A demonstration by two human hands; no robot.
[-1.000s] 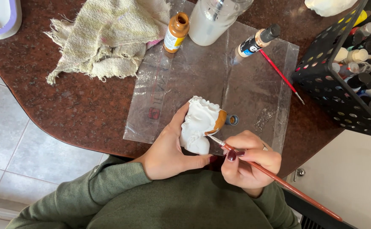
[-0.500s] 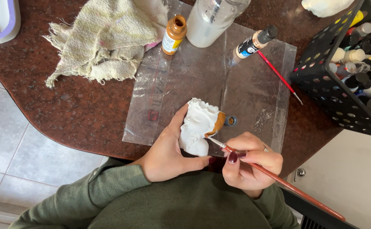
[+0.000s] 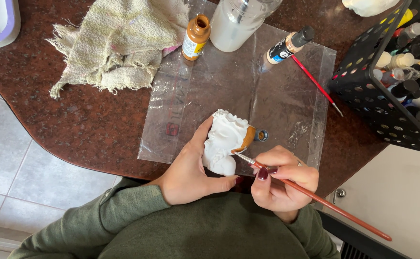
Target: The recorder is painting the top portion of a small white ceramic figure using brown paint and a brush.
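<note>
Figurine (image 3: pixel 222 141) in left hand (image 3: pixel 191 172), brush (image 3: pixel 315 194) touching

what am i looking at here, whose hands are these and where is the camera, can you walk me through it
There is no machine here: a person works with two bare hands, and the one camera sits on their head and looks straight down, so you see their green sleeves at the bottom.

The left hand holds a white plaster figure, part of it painted brown. The right hand has a pen-like grip on a thin paintbrush, whose tip touches the brown part.

They work over a clear plastic sheet on a dark stone table. On it stand an open brown paint bottle, a black-capped paint bottle and a cloudy jar. A second red brush lies there, a frayed cloth lies to the left and a black rack of paints stands on the right.
</note>
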